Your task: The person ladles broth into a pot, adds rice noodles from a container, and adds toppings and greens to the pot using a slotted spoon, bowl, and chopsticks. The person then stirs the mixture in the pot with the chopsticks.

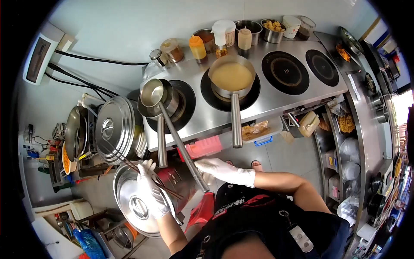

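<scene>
My left hand (151, 190), in a white glove, is over the lower lidded steel pot. It grips a pair of long, dark chopsticks (170, 190), whose thin far ends cross toward the upper lid. My right hand (226, 171), also gloved, has its fingers closed at the handle of a long steel ladle (177, 136); the exact grip is partly hidden. The ladle's bowl lies over a small steel saucepan (171, 100) on the left burner. To its right, a saucepan of cloudy tan liquid (233, 76) sits on another burner, its handle pointing toward me.
Two lidded steel pots (114, 125) stand left of the counter. Squeeze bottles (197, 47), jars and tubs line its back edge. Two black burners (285, 72) lie right of the liquid-filled saucepan. Shelves with bagged food (350, 149) are at right, and a red bin (207, 146) is under the counter.
</scene>
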